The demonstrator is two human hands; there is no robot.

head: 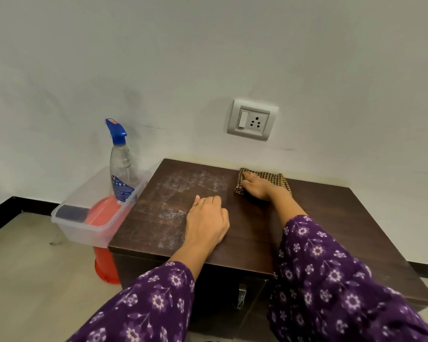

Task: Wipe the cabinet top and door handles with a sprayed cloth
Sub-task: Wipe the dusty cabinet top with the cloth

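Observation:
A low dark-brown cabinet stands against the wall; its top [331, 213] shows whitish dusty smears on the left half. My right hand [258, 187] presses flat on a brown-and-yellow checked cloth [272, 177] near the top's back edge. My left hand [206, 222] rests on the top near the front left, fingers loosely bent, holding nothing. A metal door handle [242, 291] shows on the cabinet front between my sleeves. A clear spray bottle [121, 166] with a blue trigger stands left of the cabinet.
The bottle stands in a clear plastic tub [67, 224] that also holds a dark sponge [72, 213] and sits on an orange stool [105, 262] beside the cabinet's left edge. A switch and socket plate [252, 119] is on the white wall above.

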